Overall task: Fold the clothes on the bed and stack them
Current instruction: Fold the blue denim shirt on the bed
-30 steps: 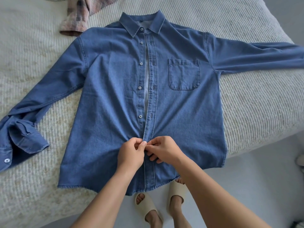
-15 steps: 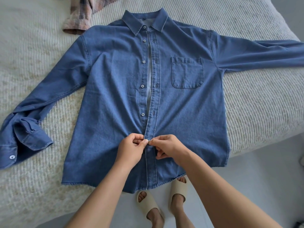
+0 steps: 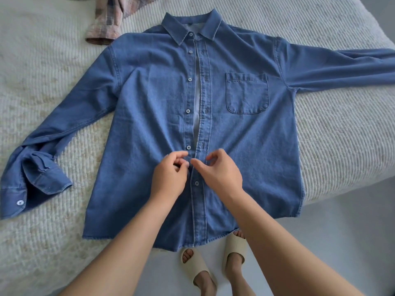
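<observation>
A denim shirt [image 3: 245, 146] is shown laid flat, front up, on the bed [image 3: 342, 135], collar at the far side and hem hanging just over the near edge. Its long axis, the button placket, runs near to far, directly away from the two hands. One lower button [image 3: 196, 183] is seen fastened near the wrists; the next unfastened button [image 3: 188, 147] lies just beyond the fingertips, on the left placket edge, closer to the left hand [image 3: 168, 178]. Further open buttons are spaced toward the collar.

The left hand is held over the placket with fingers loosely curled; nothing is seen gripped between them. The right hand [image 3: 220, 174] is likewise raised on the right placket edge, thumb and forefinger apart, holding no cloth. Both forearms are extended from the near side, converging on the centre line.

A plaid garment [image 3: 106, 22] lies at the far left, partly out of view.
</observation>
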